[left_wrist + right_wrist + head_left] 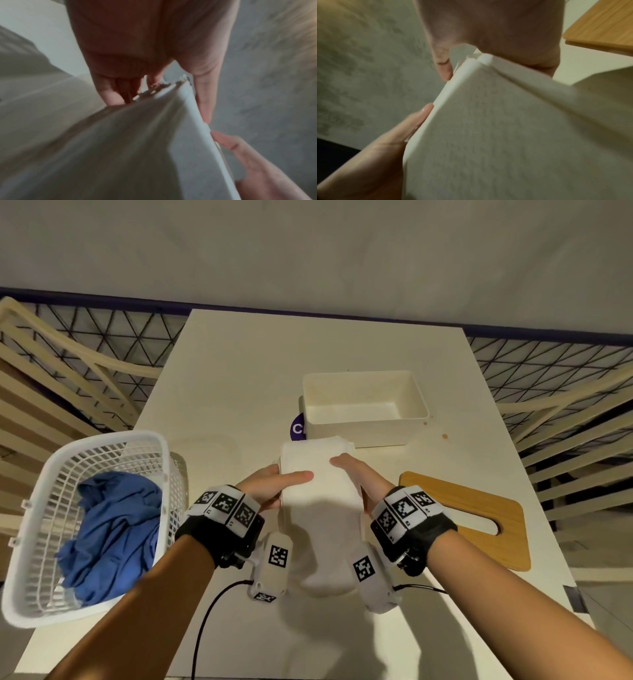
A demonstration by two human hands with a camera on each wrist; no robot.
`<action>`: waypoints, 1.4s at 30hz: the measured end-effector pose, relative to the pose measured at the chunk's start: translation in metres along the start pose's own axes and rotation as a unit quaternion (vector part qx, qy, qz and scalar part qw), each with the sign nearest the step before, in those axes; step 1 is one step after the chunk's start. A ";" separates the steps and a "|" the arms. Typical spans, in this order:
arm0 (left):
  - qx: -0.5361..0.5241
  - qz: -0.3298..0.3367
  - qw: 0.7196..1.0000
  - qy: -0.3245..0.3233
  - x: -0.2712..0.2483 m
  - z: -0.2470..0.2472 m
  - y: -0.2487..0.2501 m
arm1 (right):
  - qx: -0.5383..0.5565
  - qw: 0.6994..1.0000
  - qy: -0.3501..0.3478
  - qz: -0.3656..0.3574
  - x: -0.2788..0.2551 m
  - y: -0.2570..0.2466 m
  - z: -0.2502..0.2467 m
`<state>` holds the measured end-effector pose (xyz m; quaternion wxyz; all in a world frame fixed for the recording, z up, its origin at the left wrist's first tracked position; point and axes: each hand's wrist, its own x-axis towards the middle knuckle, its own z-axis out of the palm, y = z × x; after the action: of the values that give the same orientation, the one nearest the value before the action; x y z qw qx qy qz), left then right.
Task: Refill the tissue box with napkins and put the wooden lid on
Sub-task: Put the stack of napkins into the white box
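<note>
A thick stack of white napkins is held above the table between both hands, just in front of the tissue box. My left hand grips its left side, thumb on top and fingers beneath. My right hand grips the right side the same way. The wrist views show the napkins pinched between thumb and fingers. The open white tissue box stands at mid-table with nothing inside. The wooden lid, with an oval slot, lies flat on the table at the right.
A white plastic basket with a blue cloth sits at the table's left edge. A purple round sticker shows left of the box. Slatted chairs stand on both sides. Black cables trail from the wrist cameras.
</note>
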<state>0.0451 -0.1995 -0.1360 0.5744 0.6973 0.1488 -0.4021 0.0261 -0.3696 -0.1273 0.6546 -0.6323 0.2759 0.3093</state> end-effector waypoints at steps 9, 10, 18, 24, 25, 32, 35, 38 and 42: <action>0.000 0.150 0.988 -0.033 -0.019 -0.005 -0.003 | 0.019 0.992 -0.085 -0.087 -0.008 0.005 -0.011; -0.003 0.163 0.986 -0.041 -0.020 -0.006 -0.002 | 0.030 0.990 -0.092 -0.106 -0.009 0.006 -0.011; -0.058 0.130 0.987 -0.076 -0.012 -0.007 -0.004 | 0.061 0.977 -0.128 -0.161 -0.011 0.016 -0.009; -0.101 0.050 0.987 -0.111 -0.020 -0.008 -0.002 | 0.033 0.976 -0.157 -0.146 -0.019 0.008 -0.008; -0.111 0.055 0.987 -0.105 -0.019 -0.011 -0.004 | 0.026 0.978 -0.150 -0.144 -0.019 0.007 -0.008; -0.123 0.071 0.984 -0.108 -0.023 -0.010 -0.005 | 0.001 0.981 -0.118 -0.152 -0.016 0.002 0.001; -0.124 0.109 0.981 -0.106 -0.025 -0.008 -0.001 | -0.014 0.983 -0.098 -0.154 -0.017 0.002 0.005; -0.108 0.146 0.978 -0.098 -0.021 -0.011 0.000 | -0.019 0.984 -0.088 -0.154 -0.015 0.003 0.006; -0.086 0.204 0.970 -0.103 -0.021 -0.011 0.008 | -0.011 0.984 -0.106 -0.146 -0.015 0.001 0.005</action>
<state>0.0416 -0.1860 -0.1149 0.7144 0.6157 -0.0232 -0.3318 0.0152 -0.3654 -0.1165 0.7110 -0.6370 0.1061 0.2785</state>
